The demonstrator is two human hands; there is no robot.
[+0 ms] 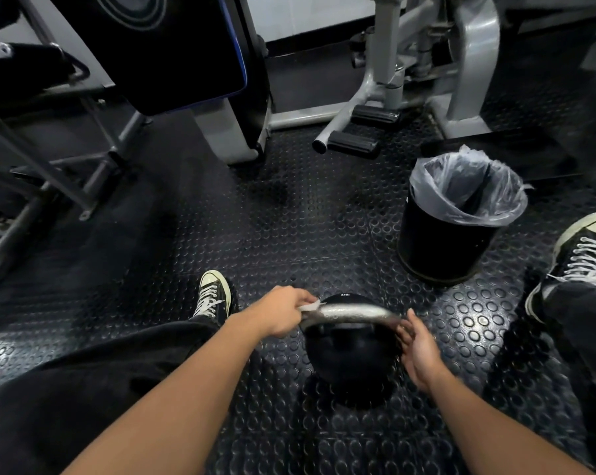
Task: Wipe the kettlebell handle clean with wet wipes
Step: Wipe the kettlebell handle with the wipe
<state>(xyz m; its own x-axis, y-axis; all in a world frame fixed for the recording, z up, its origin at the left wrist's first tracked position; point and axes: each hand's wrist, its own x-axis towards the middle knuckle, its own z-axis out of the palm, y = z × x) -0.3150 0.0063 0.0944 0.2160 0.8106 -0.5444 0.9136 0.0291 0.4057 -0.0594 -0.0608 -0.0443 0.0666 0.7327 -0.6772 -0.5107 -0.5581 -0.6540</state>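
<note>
Right now the kettlebell [349, 354] sits on the studded floor mat [289, 217] between my feet, its steel handle [353, 311] uppermost. My left hand [283, 315] pinches the wet wipe [309, 306] against the handle's left end; my right hand [418, 347], fingers loosely spread, steadies the right end. I judge firm full-length strokes, wrapping underneath, work best.

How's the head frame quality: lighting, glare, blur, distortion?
Head view: dim overall, black kettlebell body loses detail; glare streak on its handle; slight motion blur on right hand and wipe in left hand; wide-angle bending at edges.
</note>
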